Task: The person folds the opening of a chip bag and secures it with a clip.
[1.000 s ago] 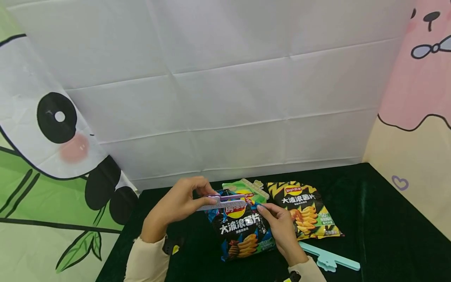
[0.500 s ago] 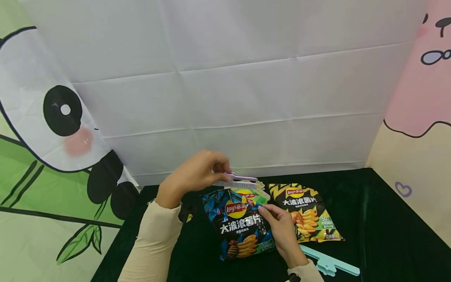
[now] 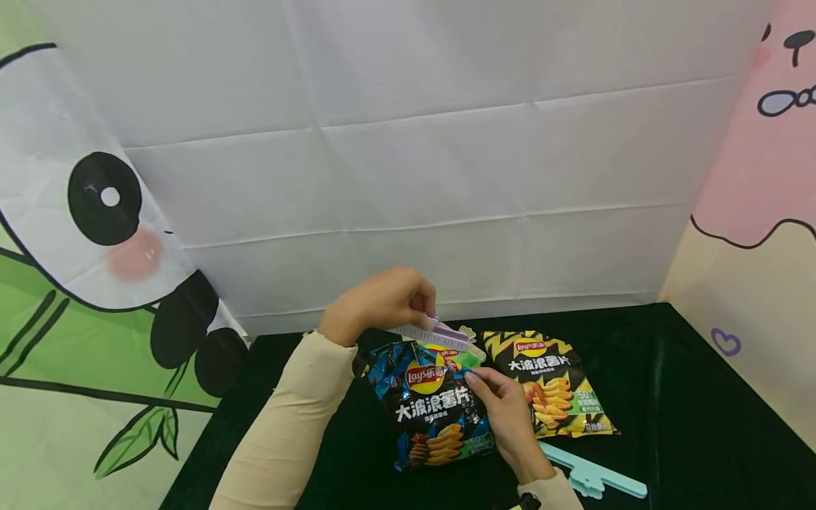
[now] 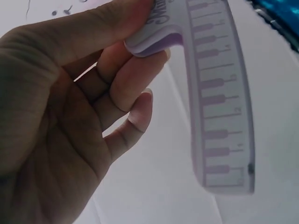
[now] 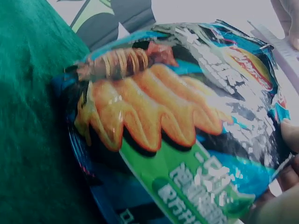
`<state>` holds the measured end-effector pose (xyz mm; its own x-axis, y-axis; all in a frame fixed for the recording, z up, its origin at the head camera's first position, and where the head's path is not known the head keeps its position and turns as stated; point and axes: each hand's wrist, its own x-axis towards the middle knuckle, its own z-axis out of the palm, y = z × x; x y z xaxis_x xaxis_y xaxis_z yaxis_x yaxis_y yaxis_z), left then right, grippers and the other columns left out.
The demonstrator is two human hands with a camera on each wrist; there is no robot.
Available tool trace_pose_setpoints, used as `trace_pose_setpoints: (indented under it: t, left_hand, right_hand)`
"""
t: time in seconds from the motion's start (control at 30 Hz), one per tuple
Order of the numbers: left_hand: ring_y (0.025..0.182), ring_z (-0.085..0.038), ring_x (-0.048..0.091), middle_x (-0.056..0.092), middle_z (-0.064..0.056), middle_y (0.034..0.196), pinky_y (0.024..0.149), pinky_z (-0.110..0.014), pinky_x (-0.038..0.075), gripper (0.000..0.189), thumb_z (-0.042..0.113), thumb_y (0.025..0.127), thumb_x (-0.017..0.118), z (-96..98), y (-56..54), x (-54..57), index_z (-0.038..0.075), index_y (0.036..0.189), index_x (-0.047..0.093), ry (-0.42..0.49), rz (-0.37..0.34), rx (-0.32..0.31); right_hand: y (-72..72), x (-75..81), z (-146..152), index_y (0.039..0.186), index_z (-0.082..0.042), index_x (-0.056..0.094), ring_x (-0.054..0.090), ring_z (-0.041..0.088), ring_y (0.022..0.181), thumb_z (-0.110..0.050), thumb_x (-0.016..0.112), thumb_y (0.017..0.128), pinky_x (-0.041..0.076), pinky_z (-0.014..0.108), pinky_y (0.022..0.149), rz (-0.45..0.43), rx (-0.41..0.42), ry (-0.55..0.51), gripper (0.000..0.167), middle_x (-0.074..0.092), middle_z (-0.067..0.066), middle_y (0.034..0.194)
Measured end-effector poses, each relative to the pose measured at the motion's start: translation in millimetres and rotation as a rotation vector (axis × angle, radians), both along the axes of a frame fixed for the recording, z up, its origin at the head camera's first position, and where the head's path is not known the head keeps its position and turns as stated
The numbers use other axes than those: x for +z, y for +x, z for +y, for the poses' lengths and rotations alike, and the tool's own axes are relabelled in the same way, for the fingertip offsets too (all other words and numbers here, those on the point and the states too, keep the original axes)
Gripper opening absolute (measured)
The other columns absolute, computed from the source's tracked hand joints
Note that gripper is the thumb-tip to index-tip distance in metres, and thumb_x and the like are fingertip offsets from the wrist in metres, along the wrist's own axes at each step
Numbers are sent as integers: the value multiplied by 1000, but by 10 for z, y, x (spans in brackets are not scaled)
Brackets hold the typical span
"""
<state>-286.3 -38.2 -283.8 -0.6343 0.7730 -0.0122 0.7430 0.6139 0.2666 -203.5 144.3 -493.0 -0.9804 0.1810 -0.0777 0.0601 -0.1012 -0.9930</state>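
Note:
My left hand [image 3: 382, 304] pinches a pale purple bag clip [image 3: 443, 336] between thumb and fingers, just beyond the top edge of a blue and black bag of chips [image 3: 440, 425]. Piano-key marks and ruler numbers run along the clip's long bar [image 4: 219, 112] in the left wrist view. With thumb and fingers, my right hand [image 3: 508, 411] grips the bag's upper right edge. The bag tilts up from the cloth, and its printed front [image 5: 154, 107] fills much of the right wrist view. Whether clip and bag touch cannot be told.
Behind the blue bag, a green chip bag is mostly hidden, with a pale yellow clip [image 3: 474, 348] at its top. A yellow and black chip bag [image 3: 561, 389] lies to the right. Nearer lies a teal clip [image 3: 593, 473] on the dark green cloth [image 3: 695, 418]. White fabric [image 3: 421, 177] hangs behind.
From in front of the bag's logo, my left hand has carried the purple clip away and rightward, past the bag's top edge. My right hand keeps its grip in nearly the same place.

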Motion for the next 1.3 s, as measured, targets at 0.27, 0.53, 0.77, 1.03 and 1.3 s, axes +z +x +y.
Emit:
trace_pose_setpoints:
  t: [0.27, 0.53, 0.77, 1.03, 1.3]
  left_hand:
    - [64, -9, 52, 67, 4, 72, 61, -23, 44, 11, 20, 88, 79, 32, -26, -99, 16, 80, 73, -60, -26, 6]
    - [59, -8, 48, 63, 6, 67, 58, -22, 41, 12, 21, 88, 79, 19, 7, -178, 18, 79, 72, -66, -52, 1]
    - [58, -7, 46, 62, 6, 67, 57, -21, 38, 10, 22, 89, 78, 39, 9, -193, 19, 81, 72, -59, -58, -23]
    - [62, -8, 52, 68, 5, 72, 59, -22, 43, 11, 22, 88, 79, 133, 75, -123, 18, 81, 72, -38, -15, -63]
    - [61, -7, 51, 69, 6, 72, 59, -22, 42, 9, 23, 88, 78, 195, 112, -192, 18, 82, 74, -93, -2, -64]
  right_hand:
    - [-8, 6, 7, 123, -7, 69, 59, 15, 106, -13, 60, 101, 49, 26, 91, 22, 52, -8, 25, 68, 4, 117]
    - [-20, 0, 4, 120, -8, 71, 54, 22, 114, -13, 65, 98, 45, 29, 93, 17, 61, 17, 23, 64, 8, 128]
    - [-18, 0, -3, 119, -9, 72, 58, 19, 110, -13, 68, 96, 47, 29, 93, -1, 34, 17, 23, 67, 7, 125]
    - [-8, 3, 9, 121, -7, 72, 60, 18, 110, -17, 68, 96, 49, 28, 92, 23, 34, 20, 26, 68, 10, 128]
    - [-5, 4, 8, 121, -7, 72, 62, 17, 108, -13, 68, 96, 50, 29, 93, 32, 55, 5, 26, 71, 8, 123]
